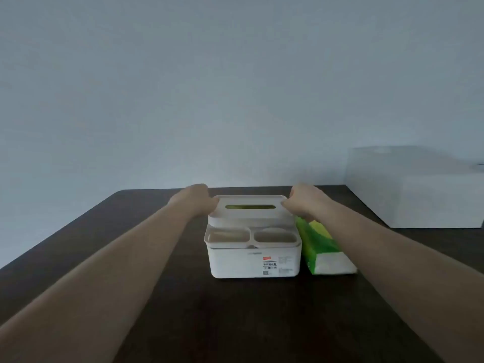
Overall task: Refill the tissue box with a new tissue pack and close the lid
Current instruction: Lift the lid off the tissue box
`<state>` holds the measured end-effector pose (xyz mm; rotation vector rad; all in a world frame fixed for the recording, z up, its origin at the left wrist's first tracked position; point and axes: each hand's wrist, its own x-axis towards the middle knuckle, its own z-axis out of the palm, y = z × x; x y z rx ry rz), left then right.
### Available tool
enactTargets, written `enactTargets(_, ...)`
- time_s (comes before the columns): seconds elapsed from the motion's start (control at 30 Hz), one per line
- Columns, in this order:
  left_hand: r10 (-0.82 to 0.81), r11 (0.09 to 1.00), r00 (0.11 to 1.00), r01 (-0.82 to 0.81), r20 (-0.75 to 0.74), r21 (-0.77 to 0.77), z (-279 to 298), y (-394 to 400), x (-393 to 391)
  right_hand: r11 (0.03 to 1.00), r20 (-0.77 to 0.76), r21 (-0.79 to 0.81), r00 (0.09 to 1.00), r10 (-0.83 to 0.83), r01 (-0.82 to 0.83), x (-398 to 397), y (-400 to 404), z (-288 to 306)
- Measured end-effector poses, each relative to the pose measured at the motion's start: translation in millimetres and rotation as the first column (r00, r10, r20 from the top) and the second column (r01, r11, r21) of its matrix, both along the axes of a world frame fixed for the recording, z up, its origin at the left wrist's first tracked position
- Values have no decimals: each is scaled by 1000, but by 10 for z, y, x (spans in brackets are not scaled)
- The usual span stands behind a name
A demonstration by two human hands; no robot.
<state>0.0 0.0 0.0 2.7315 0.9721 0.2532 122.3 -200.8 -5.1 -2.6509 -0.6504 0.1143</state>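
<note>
The label (269,265) on the box (235,263) is too small to read. The right arm hides part of the pack (320,246). Fingers are tucked behind the lid (248,200).

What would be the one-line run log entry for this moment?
left hand: on lid | right hand: on lid | lid: raised | tissue pack: on table, right of tissue box

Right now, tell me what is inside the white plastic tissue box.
The white plastic tissue box has two empty front compartments. Something green shows through the slot of its raised white lid, held by the left hand and right hand. The lid hides the rest.
</note>
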Motion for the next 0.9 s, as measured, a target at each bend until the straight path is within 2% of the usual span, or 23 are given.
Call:
enactTargets(0.07,-4,999,1000,3,-19,-54,-23,-16,-52,1000,-6,-7,1000,-27,27,-51,-36,5)
enactTargets(0.17,-9,977,998,-4,-62,-213,-42,-56,-86,997,-41,-51,998,-54,52,-126,-54,5)
enactTargets(0.3,1,937,999,11,34,-350,-81,-25,-67,995,-85,-58,993,-86,82,-110,-45,1)
enactTargets(0.4,1,936,998,22,65,-350,-96,-29,-58,995,-134,-26,986,-99,96,-106,-22,-7)
enactTargets(0.6,-4,975,993,30,115,-220,-25,-32,-117,986,-97,110,989,-116,126,-130,-7,38)
enactTargets(0.73,31,980,977,12,211,-199,80,70,-187,961,-81,238,989,-124,140,-153,86,152)
enactTargets(0.9,111,982,940,-54,322,-181,128,293,-340,929,-75,362,996,-53,77,-275,317,214)
